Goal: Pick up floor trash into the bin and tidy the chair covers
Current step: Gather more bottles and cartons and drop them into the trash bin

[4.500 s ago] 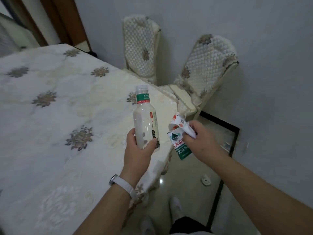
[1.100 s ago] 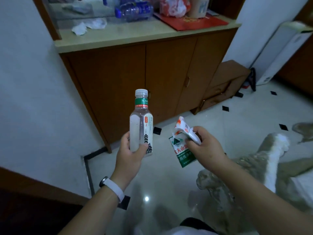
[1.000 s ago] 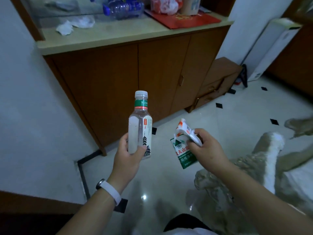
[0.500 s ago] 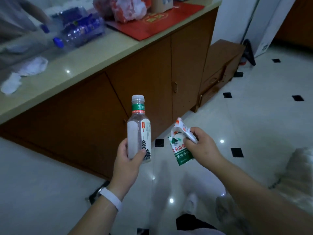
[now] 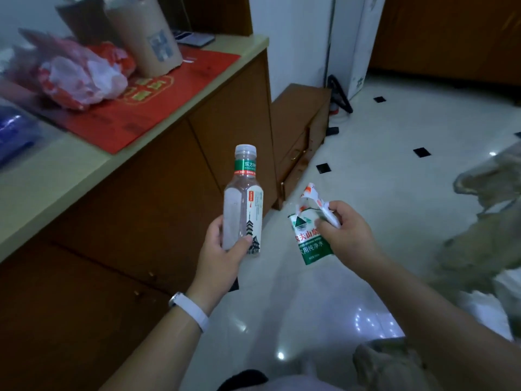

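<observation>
Bottle: we've got it upright at centre frame, the left hand (image 5: 222,258) wrapped round the lower part of the bottle (image 5: 244,210). It is clear, with the cap on, and we can't tell whether anything is in it.
Wrapper: the right hand (image 5: 345,235) pinches the crumpled green-and-white wrapper (image 5: 310,238) just right of the bottle. Its printed end hangs down over the floor (image 5: 394,165).
Counter: at upper left we see a tall cardboard tube (image 5: 146,38) standing on a red mat (image 5: 158,100), with a bunched pink-and-white bag (image 5: 81,77) beside it. What either holds is hidden from us.
Since half a second ago: both grips are the same. The cabinet (image 5: 141,207) has swung closer and fills the left half, and the blue bottles have slid to a sliver at the left edge. The low drawer unit (image 5: 301,131) now sits above the bottle, and a chair cover (image 5: 493,221) has come further in from the right.
Edges: the countertop (image 5: 56,170) runs as a diagonal from lower left up to top centre, and the drawer unit butts against the cabinet's far end.
Room: we have glossy floor running from between the hands up to the upper right, with a white box (image 5: 358,43) leaning at the wall beyond. The chair cover crowds the right edge.
</observation>
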Motion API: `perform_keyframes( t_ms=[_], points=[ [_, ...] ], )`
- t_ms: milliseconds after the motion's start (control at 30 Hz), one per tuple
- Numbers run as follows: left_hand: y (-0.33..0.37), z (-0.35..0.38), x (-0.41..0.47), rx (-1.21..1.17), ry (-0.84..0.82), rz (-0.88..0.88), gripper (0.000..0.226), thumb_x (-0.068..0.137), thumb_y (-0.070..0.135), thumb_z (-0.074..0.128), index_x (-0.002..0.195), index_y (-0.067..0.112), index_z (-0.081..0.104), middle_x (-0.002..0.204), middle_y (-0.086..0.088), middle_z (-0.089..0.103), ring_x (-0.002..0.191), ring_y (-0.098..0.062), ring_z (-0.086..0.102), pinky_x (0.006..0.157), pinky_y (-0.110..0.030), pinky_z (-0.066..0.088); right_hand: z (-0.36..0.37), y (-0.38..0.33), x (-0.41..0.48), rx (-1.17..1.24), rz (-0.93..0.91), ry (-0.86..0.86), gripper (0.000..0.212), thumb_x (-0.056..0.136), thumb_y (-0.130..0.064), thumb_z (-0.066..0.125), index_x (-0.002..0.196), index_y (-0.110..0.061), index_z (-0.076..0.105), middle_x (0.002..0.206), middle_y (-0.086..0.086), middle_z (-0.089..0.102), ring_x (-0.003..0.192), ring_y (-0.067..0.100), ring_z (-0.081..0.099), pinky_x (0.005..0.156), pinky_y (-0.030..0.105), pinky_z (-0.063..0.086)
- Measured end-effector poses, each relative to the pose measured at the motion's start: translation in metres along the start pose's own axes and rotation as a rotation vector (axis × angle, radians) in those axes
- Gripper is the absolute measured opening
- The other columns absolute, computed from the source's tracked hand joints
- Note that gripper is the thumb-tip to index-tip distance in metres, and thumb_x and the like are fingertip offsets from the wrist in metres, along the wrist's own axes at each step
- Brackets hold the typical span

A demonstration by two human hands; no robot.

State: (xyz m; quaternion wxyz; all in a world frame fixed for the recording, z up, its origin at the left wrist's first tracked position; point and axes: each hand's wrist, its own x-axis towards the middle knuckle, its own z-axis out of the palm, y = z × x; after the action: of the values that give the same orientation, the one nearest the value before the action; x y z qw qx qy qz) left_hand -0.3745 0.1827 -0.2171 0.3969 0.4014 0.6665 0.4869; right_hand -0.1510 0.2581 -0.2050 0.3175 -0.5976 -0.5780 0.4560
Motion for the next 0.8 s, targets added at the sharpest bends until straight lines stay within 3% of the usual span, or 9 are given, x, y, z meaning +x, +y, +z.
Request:
perform_keyframes(
  t_ms=[100,233,400,500,633,733,800],
  points=[
    [-0.002,0.017,0.044,-0.023,-0.063,-0.01,0.049,0.09,0.016,0.07,0.129,0.032,0.047,0.12,0.012,0.062,0.105,-0.004,0.064,0.083,-0.029,0.057,-0.01,0.008,0.026,-0.054,0.058,0.076,0.007,0.088,-0.016,0.058,0.09,-0.023,0.058,0.076,-0.002,0.062,0.064,0.014,0.054,0.045,0.021,0.038],
    [0.0,0.045,0.112,-0.095,-0.178,0.006,0.041,0.087,0.009,0.072,0.12,0.026,0.053,0.115,0.003,0.067,0.099,-0.007,0.068,0.077,-0.025,0.057,-0.014,0.014,0.073,-0.106,0.1,0.155,0.003,0.087,-0.014,0.059,0.086,-0.014,0.055,0.08,0.014,0.06,0.067,0.019,0.049,0.057,0.03,0.037],
    [0.017,0.072,0.212,-0.201,-0.319,0.015,0.047,0.074,0.017,0.068,0.118,0.022,0.055,0.113,-0.005,0.069,0.099,-0.019,0.069,0.078,-0.032,0.059,-0.019,-0.008,0.144,-0.109,0.131,0.323,0.006,0.085,-0.017,0.06,0.085,-0.022,0.057,0.067,-0.001,0.055,0.061,0.015,0.047,0.058,0.03,0.039],
    [0.034,0.082,0.267,-0.21,-0.398,0.023,0.046,0.072,0.02,0.068,0.117,0.022,0.057,0.111,-0.005,0.071,0.097,-0.02,0.071,0.076,-0.034,0.059,-0.02,-0.03,0.185,-0.147,0.135,0.378,0.006,0.086,-0.019,0.06,0.086,-0.023,0.056,0.068,0.0,0.057,0.06,0.014,0.047,0.056,0.029,0.039],
    [0.05,0.104,0.339,-0.181,-0.516,0.066,0.05,0.07,0.032,0.071,0.117,0.031,0.058,0.112,0.0,0.07,0.1,-0.022,0.07,0.083,-0.052,0.058,-0.021,-0.056,0.225,-0.138,0.118,0.473,0.008,0.089,-0.018,0.059,0.086,-0.025,0.056,0.069,-0.003,0.058,0.059,0.01,0.047,0.053,0.025,0.039],
    [0.059,0.13,0.366,-0.182,-0.59,0.076,0.039,0.079,0.02,0.07,0.115,0.03,0.057,0.113,-0.003,0.069,0.087,-0.015,0.071,0.077,-0.039,0.061,-0.026,-0.056,0.236,-0.156,0.132,0.513,0.009,0.089,-0.016,0.059,0.084,-0.022,0.055,0.07,0.002,0.059,0.058,0.009,0.046,0.05,0.021,0.037],
    [0.064,0.15,0.381,-0.177,-0.639,0.059,0.047,0.07,0.028,0.073,0.116,0.028,0.059,0.114,-0.002,0.07,0.098,-0.018,0.07,0.087,-0.045,0.058,-0.037,-0.052,0.245,-0.138,0.167,0.551,0.008,0.089,-0.014,0.059,0.084,-0.02,0.055,0.067,0.002,0.057,0.058,0.01,0.046,0.048,0.021,0.036]
  ],
)
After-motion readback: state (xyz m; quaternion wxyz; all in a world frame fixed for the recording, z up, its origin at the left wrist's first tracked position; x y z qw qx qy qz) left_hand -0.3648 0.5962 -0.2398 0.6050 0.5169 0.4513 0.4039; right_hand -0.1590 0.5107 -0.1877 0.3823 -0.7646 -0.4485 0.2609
